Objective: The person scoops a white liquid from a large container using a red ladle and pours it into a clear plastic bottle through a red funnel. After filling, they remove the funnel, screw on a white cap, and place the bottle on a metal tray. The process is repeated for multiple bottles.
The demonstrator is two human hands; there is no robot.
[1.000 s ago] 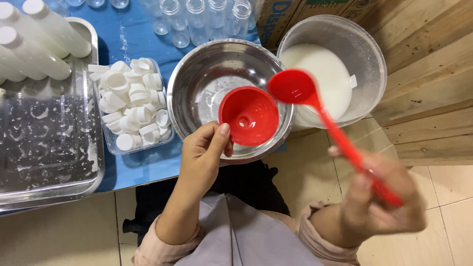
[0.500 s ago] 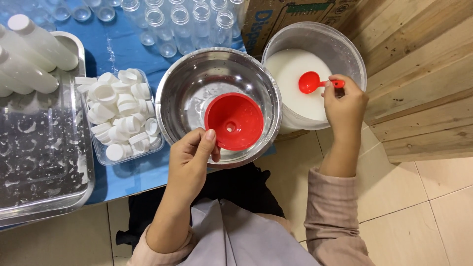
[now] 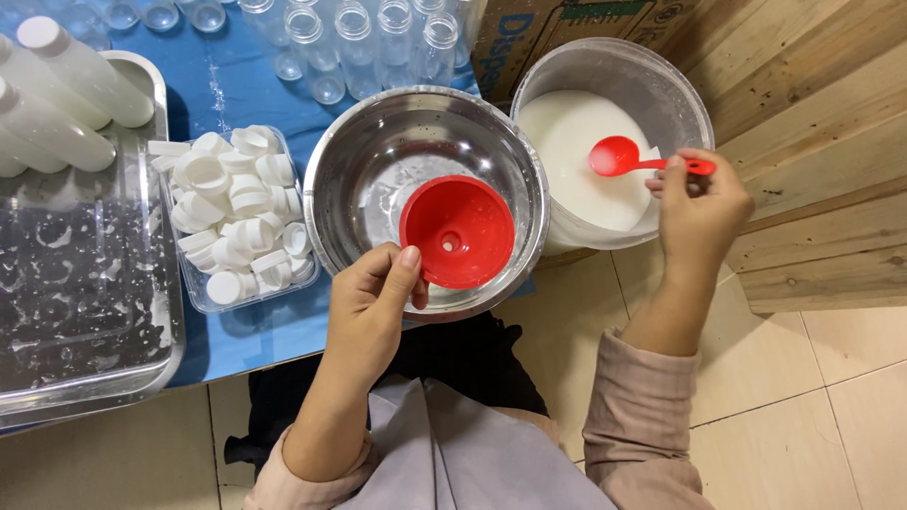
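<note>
Head view: left hand (image 3: pixel 370 307) grips red funnel (image 3: pixel 457 231) over steel bowl (image 3: pixel 345 189); right hand (image 3: pixel 697 203) pinches red ladle (image 3: pixel 616 157) dipping into the bucket of white liquid (image 3: pixel 576 142). Scooping step; a level lift toward the funnel seems required.

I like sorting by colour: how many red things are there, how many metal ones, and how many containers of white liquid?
Red: 2, the funnel in the left hand and the ladle in the right hand.
Metal: 2, the bowl and the tray.
White liquid: 1, the bucket.
Total: 5.
</note>
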